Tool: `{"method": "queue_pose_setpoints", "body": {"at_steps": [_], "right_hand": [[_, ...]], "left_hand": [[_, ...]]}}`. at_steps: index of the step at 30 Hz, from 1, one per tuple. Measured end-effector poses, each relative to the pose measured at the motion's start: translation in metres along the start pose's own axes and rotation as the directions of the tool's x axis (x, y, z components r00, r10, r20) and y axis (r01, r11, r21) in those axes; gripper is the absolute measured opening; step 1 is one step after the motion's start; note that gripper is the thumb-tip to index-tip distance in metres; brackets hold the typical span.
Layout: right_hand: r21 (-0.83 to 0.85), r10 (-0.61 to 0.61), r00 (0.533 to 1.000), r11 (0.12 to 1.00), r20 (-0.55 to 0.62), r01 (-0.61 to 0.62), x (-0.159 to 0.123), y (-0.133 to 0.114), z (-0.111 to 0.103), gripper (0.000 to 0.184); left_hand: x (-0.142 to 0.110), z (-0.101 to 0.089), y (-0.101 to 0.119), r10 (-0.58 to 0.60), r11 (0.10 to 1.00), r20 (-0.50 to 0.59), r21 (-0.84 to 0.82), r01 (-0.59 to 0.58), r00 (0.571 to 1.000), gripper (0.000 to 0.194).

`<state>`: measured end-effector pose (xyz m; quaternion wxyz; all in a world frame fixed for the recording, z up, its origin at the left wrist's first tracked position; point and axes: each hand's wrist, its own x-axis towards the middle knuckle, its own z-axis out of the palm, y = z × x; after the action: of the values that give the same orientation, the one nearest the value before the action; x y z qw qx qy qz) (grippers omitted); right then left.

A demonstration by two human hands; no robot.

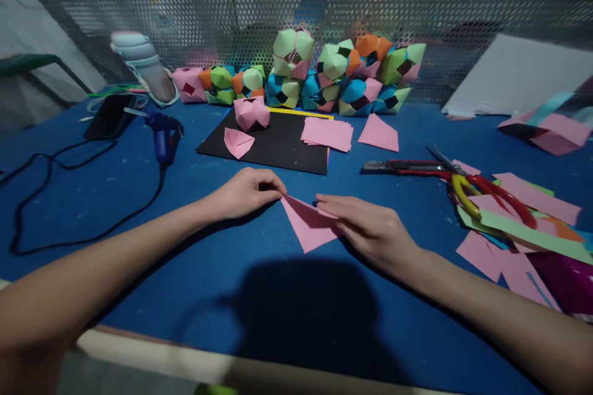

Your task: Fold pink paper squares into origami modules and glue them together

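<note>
Pinching 1 folded pink sheet point(308, 225) w/ L hand point(245, 193), R hand point(373, 225) open atop.

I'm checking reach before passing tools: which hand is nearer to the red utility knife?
Right. The right hand is just on the near side of the red utility knife; the left hand is farther off, to the knife's left.

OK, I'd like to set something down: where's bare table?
Between the glue gun and the black card, and on the near side of the folded pink sheet. Crowded: the right end, under scraps, and the back, under paper balls.
</note>
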<state>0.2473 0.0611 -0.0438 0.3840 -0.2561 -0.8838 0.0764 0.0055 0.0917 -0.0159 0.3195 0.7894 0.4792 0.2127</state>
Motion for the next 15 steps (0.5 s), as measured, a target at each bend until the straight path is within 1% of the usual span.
{"method": "queue_pose_setpoints", "body": {"at_steps": [3,5,9,12,15], "right_hand": [[-0.015,-0.12,0.99,0.992,0.067,0.122,-0.003,0.0017,0.0018,0.025],[-0.025,-0.159,0.981,0.986,0.11,0.162,-0.0041,0.0021,0.0035,0.025],[-0.088,-0.162,0.978,0.981,0.128,0.174,-0.0034,0.0003,0.0059,0.026],[-0.146,-0.176,0.98,0.971,0.097,0.189,-0.0026,-0.0012,0.0066,0.026],[-0.161,-0.158,0.985,0.973,0.064,0.166,-0.0029,-0.0012,0.0065,0.025]], "left_hand": [[0.0006,-0.0013,-0.0025,0.035,0.999,-0.008,0.011,-0.035,0.999,0.015],[0.0008,-0.0006,-0.0035,0.051,0.999,-0.009,0.018,-0.051,0.999,0.015],[0.0017,0.0021,-0.0044,0.095,0.995,-0.022,0.036,-0.094,0.995,0.015],[0.0029,0.0019,-0.0047,0.099,0.994,-0.023,0.05,-0.098,0.995,0.015],[0.0038,-0.0004,-0.0046,0.092,0.995,-0.008,0.051,-0.091,0.996,0.016]]}}
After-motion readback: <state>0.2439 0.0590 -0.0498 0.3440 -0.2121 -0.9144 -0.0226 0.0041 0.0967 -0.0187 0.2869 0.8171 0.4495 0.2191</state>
